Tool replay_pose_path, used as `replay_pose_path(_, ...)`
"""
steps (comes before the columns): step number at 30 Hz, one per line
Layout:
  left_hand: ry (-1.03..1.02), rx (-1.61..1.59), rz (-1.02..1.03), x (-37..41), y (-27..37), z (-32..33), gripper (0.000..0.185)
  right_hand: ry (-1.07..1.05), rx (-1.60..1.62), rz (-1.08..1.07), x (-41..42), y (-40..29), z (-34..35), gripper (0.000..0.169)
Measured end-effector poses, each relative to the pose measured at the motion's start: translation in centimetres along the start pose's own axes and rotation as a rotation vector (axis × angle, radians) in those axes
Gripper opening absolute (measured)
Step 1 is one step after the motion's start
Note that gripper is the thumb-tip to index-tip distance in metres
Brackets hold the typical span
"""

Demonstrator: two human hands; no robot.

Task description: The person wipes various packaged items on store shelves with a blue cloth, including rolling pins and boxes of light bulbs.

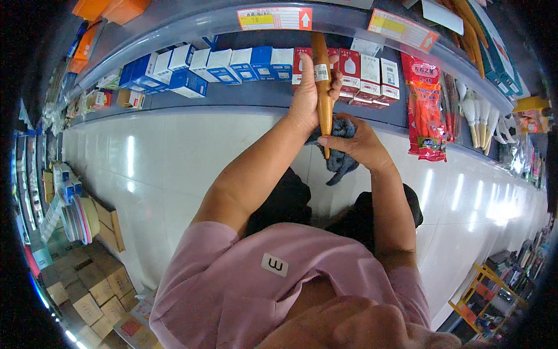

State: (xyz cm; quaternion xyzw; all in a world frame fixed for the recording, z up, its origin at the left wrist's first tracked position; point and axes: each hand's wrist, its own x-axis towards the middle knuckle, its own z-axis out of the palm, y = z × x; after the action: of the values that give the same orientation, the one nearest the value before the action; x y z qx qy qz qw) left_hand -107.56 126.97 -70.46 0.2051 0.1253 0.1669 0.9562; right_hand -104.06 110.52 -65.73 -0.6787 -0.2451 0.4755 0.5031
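Note:
A tapered wooden rolling pin (324, 102) with a white sticker stands lengthwise in front of me. My left hand (305, 98) is wrapped around its middle, thumb on one side and fingertips showing on the other. A dark grey cloth (342, 163) hangs from my right hand (368, 144), bunched behind the pin's near end. The right thumb lies across that tapered end, and the cloth partly hides the fingers. The pin's far end reaches up to the edge of the upper shelf.
Blue-and-white boxes (261, 65) and red-and-white boxes (369, 78) line the lower shelf (244, 97). Red packaged gloves (425, 109) and white-headed brushes (481, 113) hang at right. Price labels (274, 19) edge the upper shelf. Cardboard cartons (102, 288) are stacked behind left; a yellow-framed rack (488, 292) stands behind right.

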Motion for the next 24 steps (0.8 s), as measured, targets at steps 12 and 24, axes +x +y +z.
replay_pose_path(12, 0.189, 0.377, -0.001, 0.4, -1.4, 0.0, 0.053, 0.663, -0.417, -0.396, 0.4, 1.1, -2.4, 0.041)
replay_pose_path(24, -0.198, 0.935, -0.279, -2.7, -5.1, 2.0, 0.068, 1.011, -0.245, -0.744, 1.7, 1.3, -6.7, 0.04)
